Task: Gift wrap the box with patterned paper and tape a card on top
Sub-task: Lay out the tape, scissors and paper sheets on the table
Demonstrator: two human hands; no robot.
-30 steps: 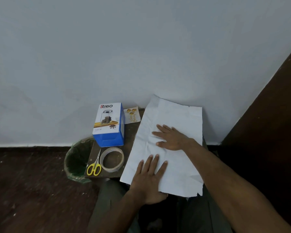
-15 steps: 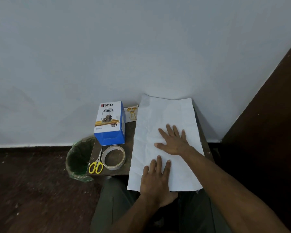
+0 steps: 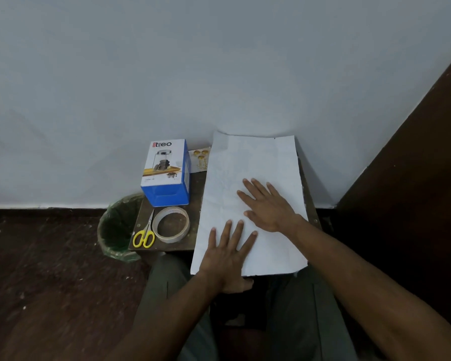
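Wrapping is barely begun: paper sheet is pressed flat at frame centre by left hand and right hand, fingers straight, nothing grasped. Blue box, left of it, remains unwrapped; card, tape roll and scissors untouched.

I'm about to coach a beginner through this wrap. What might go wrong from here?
The paper overhangs the small table's near edge, so it may slide or crease when the left hand and right hand lift. Moving the box across could knock the tape roll or scissors off.
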